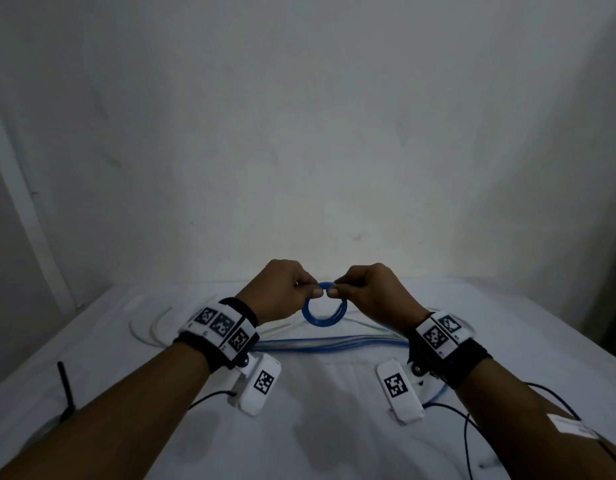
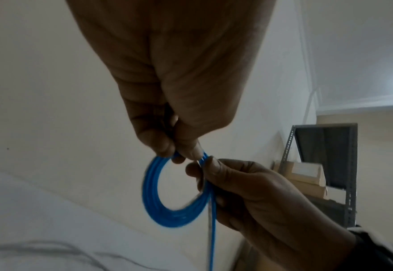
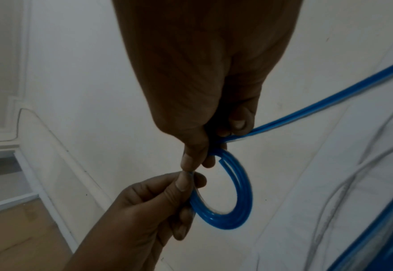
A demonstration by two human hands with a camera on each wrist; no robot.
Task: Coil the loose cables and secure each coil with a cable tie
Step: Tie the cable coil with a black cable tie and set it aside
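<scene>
White cloth (image 1: 317, 393) covers the table below a bare wall. A small blue coil (image 1: 322, 310) is pinched at its top by the left hand (image 1: 282, 289) and right hand (image 1: 372, 292), thumbs nearly touching. Loose cable (image 1: 334, 342) is trailed across the cloth.

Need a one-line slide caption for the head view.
Both hands, left hand and right hand, pinch the top of a small blue cable coil above a white table.
</scene>
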